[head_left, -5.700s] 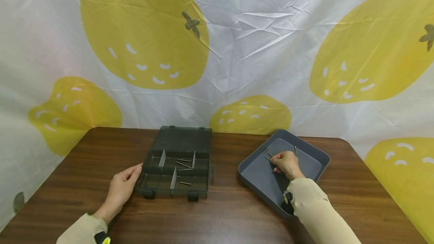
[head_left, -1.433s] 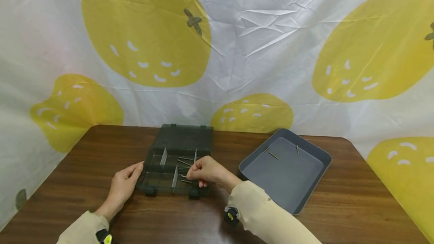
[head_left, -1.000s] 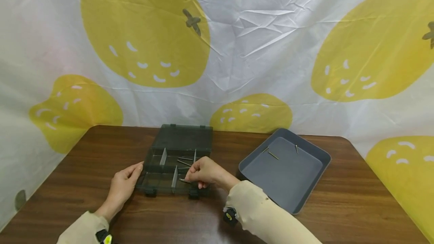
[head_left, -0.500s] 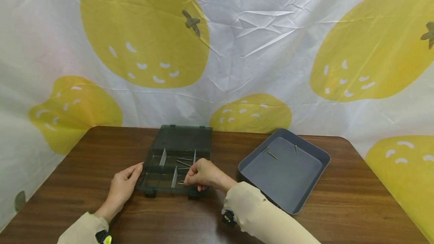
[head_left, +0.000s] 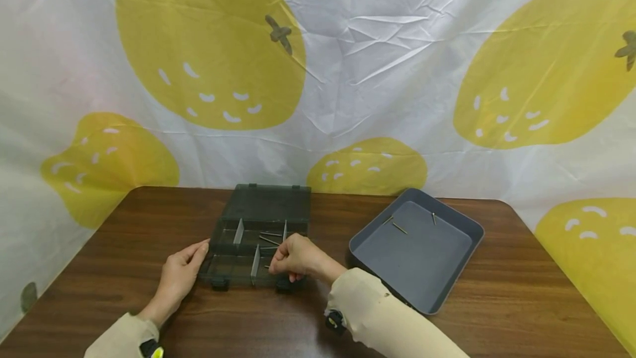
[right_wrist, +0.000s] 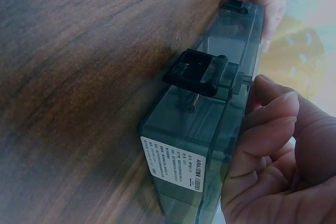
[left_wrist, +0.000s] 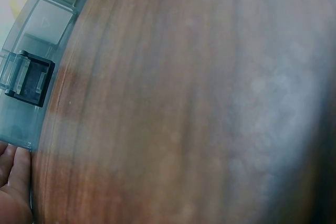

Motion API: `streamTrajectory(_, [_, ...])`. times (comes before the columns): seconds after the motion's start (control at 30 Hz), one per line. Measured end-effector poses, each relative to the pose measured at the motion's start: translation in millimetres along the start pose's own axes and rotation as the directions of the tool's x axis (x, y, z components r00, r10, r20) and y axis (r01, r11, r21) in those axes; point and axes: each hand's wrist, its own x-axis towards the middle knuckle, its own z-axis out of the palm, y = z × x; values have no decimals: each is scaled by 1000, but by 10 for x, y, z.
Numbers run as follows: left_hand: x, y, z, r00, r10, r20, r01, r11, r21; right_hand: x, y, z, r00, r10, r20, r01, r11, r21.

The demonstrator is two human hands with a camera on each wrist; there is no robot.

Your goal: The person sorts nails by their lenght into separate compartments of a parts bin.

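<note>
Screws (head_left: 269,240), at least 2, lie in the rear mid compartment of the box (head_left: 228,263), just beyond the R hand (head_left: 297,257) & a bit to its L. I'm on the head cam: R hand reaches over the box's near R corner, thumb & fingertips close tog. in a narrow pinch, down in the front R compartment. Small metal end (head_left: 266,267) shows just L of the tips; can't tell if they grip it or if it only lies there. R wrist cam has those fingers bent over the wall, tips hidden; 1 screw (right_wrist: 194,102) shows thru the clear front, by the near latch (right_wrist: 194,72), w/ a printed label (right_wrist: 176,163) on the end wall below R hand.

L hand (head_left: 181,269) is on the box's other side, fingers fairly straight, tips touching its L wall; holds no screw that I can see. Grey divider (head_left: 255,264) stands L of R hand's fingertips, btw the 2 front compartments. Lid (head_left: 268,203) is laid back, farthest from both hands.

Well to the R of R hand, past its wrist, sits the grey tray (head_left: 417,269), 3 screws (head_left: 400,228) spread toward its far end. Box & tray both rest on the wood-grain worktop (head_left: 248,325).
</note>
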Motion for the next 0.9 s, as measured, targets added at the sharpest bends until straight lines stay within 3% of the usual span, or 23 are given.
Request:
streamTrajectory(0.27, [4,2,2,1000,-1,5,1,1000,-2,11,25,-13,1000,2,6,-2,998,56])
streamTrajectory(0.6, [-2,6,0,1000,-2,-1,2,1000,7,12,109,-43,999,47,-15,-40,951,308])
streamTrajectory(0.9, [2,3,16,1000,4,-17,-4,1000,17,5,155,-249,994,72,-78,-44,948,316])
